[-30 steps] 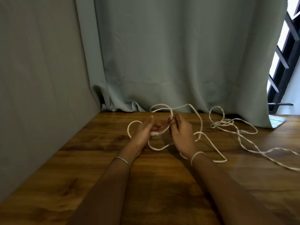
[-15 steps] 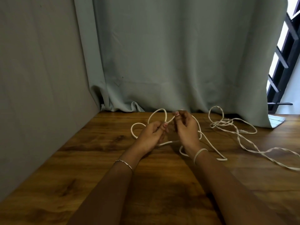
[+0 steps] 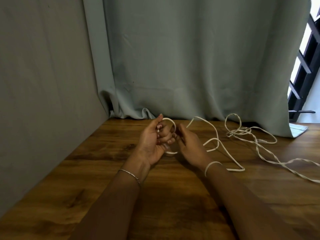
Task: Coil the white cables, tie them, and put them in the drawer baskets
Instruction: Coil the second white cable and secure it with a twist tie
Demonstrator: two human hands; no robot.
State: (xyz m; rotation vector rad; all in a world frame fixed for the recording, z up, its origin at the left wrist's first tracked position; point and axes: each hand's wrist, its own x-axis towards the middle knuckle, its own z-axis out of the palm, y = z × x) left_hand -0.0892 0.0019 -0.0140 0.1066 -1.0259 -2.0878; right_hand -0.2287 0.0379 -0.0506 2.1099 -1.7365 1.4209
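White cable (image 3: 235,170) looped over wooden surface (image 3: 86,170), left hand (image 3: 153,144) curled round its coil, right hand (image 3: 189,147) pinching the strand beside it.

looks like a room in a home: wood-grain table (image 3: 173,196) set in a corner agst a plain grey wall (image 3: 43,75), long grey-green curtain (image 3: 190,58) hanging down to the tabletop at the back, window w/ black metal bars (image 3: 307,66) at far right, daylight coming thru.

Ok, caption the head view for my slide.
Left hand and right hand loop a white cable over a wooden table; a second, twisted cable lies loose to the right.
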